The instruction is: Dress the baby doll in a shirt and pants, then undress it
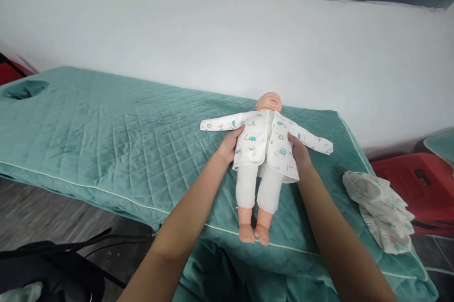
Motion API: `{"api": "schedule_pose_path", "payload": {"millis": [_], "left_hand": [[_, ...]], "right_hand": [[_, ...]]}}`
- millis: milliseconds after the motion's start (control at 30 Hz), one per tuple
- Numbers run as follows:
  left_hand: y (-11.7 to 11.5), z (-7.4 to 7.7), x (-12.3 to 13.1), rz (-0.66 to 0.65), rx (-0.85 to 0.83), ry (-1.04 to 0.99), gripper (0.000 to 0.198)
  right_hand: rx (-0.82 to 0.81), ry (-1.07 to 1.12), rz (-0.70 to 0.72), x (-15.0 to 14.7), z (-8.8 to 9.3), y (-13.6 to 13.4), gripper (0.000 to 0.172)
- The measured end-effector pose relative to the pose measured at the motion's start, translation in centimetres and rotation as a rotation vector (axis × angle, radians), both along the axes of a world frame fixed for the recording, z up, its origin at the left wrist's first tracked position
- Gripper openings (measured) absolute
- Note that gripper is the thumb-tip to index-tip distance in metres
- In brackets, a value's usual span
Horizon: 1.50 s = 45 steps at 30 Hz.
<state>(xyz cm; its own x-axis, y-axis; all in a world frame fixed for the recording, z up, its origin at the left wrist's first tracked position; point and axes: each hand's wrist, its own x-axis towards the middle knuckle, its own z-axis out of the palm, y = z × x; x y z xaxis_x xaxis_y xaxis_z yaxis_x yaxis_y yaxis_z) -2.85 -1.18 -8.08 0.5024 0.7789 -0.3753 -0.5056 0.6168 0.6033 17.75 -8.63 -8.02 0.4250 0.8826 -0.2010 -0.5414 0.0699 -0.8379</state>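
Observation:
A baby doll (264,198) lies face up on the green quilted bed cover, its head toward the wall and its bare feet near the front edge. It wears a white printed jacket (250,138) whose front hangs slightly apart, with both sleeves stretched out sideways. White padding covers its legs. My left hand (230,143) grips the doll's side under one sleeve, thumb on the jacket. On the opposite side, my right hand (300,151) holds it the same way. The fingers of both hands are partly hidden beneath the doll.
Folded white printed cloth (379,209) lies at the bed's right end. The green bed (142,150) runs along a white wall and has a hole (26,89) at far left. A red case (418,183) stands beyond the right edge; a black bag (53,273) sits at lower left.

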Motion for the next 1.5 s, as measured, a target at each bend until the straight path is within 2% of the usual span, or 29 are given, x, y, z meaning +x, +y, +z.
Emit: {"api": "schedule_pose_path", "payload": {"millis": [133, 233, 400, 567, 833, 1000, 1067, 1267, 1500], "left_hand": [[1.5, 0.8, 1.0, -0.001, 0.031, -0.042, 0.03], [2.7, 1.5, 1.9, -0.001, 0.069, -0.075, 0.028], [4.0, 0.9, 2.7, 0.009, 0.049, -0.05, 0.028], [3.6, 0.2, 2.3, 0.011, 0.058, -0.064, 0.03], [2.6, 0.9, 1.7, 0.003, 0.061, -0.057, 0.026], [2.7, 0.8, 1.6, -0.013, 0.024, -0.073, 0.026], [3.1, 0.8, 1.6, 0.039, -0.019, -0.073, 0.024], [4.9, 0.8, 0.7, 0.37, -0.056, -0.09, 0.012], [6.3, 0.7, -1.2, 0.643, -0.036, -0.138, 0.012]], "right_hand": [[-0.179, 0.117, 0.091, 0.3, 1.5, 1.0, 0.024], [-0.195, 0.143, 0.091, 1.0, 2.5, 2.1, 0.026], [-0.176, 0.11, 0.097, 2.0, 1.5, 3.6, 0.024], [-0.174, 0.056, 0.086, 1.8, 0.7, 3.4, 0.028], [-0.228, 0.155, 0.026, 0.1, 3.1, 1.9, 0.028], [-0.229, 0.133, 0.02, 0.2, 3.0, 2.0, 0.029], [-0.198, 0.111, 0.028, 0.7, 2.6, 2.3, 0.028], [-0.007, 0.095, -0.001, 2.5, 1.4, 2.9, 0.023], [0.082, 0.298, -0.218, 4.5, 1.3, 3.0, 0.019]]}}
